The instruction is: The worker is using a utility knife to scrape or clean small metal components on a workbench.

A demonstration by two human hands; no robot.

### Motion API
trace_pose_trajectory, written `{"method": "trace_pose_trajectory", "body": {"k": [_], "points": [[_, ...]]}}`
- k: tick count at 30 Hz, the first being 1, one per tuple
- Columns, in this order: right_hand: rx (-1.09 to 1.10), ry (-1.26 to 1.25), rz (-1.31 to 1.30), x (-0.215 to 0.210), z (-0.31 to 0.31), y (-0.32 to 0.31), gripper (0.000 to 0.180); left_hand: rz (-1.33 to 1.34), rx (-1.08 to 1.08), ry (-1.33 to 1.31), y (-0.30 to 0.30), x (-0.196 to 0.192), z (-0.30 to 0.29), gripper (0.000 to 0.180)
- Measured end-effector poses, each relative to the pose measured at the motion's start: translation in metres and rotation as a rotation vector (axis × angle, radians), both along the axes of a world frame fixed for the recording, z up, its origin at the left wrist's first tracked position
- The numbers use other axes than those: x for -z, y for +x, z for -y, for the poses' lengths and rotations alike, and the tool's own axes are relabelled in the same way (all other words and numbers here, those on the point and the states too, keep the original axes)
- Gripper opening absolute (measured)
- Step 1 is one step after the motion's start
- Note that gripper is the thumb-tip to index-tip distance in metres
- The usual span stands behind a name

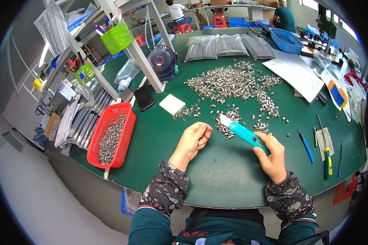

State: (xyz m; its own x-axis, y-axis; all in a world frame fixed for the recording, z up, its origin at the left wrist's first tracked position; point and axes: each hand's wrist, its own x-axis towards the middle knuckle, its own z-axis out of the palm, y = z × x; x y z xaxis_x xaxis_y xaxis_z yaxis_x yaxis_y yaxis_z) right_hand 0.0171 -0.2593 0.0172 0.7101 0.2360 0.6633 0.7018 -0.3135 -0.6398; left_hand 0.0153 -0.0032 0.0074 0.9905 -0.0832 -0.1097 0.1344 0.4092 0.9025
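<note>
On the green workshop table point(216, 171), hands grip a cutter point(243, 132) and small metal part point(207, 130).

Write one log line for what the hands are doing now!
left hand: pinches small metal part | right hand: holds teal utility knife | green table

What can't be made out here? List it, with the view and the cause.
- Head view: the small metal part in the left hand is mostly hidden by the curled fingers; its shape is unclear.
- Head view: the rear of the teal utility knife is covered by the right hand.
- Head view: single pieces in the pile of metal parts and the red basket are too small to tell apart.
</note>
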Motion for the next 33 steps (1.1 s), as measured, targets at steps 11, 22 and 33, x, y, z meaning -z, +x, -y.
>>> {"method": "trace_pose_trajectory", "body": {"k": [11, 22, 33], "points": [[-0.033, -0.139, -0.041, 0.001, 0.000, -0.003, 0.033, 0.049, -0.135, -0.013, -0.003, -0.008, 0.009, 0.023], [-0.060, -0.197, -0.090, 0.002, 0.000, -0.002, 0.031, 0.038, -0.038, -0.191, 0.000, -0.001, 0.004, 0.017], [-0.040, -0.213, -0.092, 0.003, -0.001, -0.004, 0.032, -0.039, -0.025, -0.174, -0.001, 0.005, 0.006, 0.021]]}}
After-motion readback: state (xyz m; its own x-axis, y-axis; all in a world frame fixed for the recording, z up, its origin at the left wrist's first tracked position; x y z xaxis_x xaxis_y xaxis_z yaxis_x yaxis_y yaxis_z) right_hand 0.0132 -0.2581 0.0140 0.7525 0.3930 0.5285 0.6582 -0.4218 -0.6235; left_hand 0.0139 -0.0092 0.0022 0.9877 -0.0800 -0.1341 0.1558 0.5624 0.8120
